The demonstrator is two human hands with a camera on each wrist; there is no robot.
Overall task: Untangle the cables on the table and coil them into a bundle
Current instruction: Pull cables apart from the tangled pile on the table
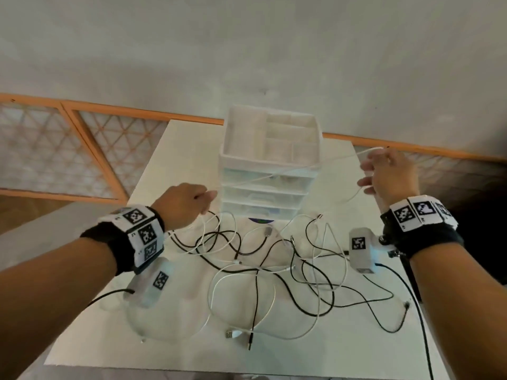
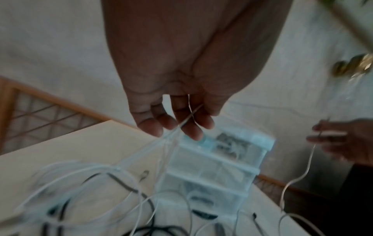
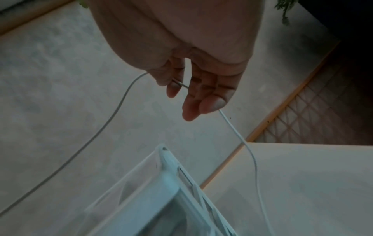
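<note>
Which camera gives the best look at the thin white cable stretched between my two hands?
The head view: the thin white cable spans from left hand to right hand. The left wrist view shows blurred strands at the fingers; the right wrist view shows only the right-hand end.

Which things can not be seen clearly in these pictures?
- Left hand: head view shows only its back; how it pinches the white cable is hidden.
- Drawer unit: left wrist view is motion-blurred, so its contents are unreadable.
- Cable tangle: crossings too fine to trace.
- Right hand: the cable's far run leaves the right wrist frame.
</note>
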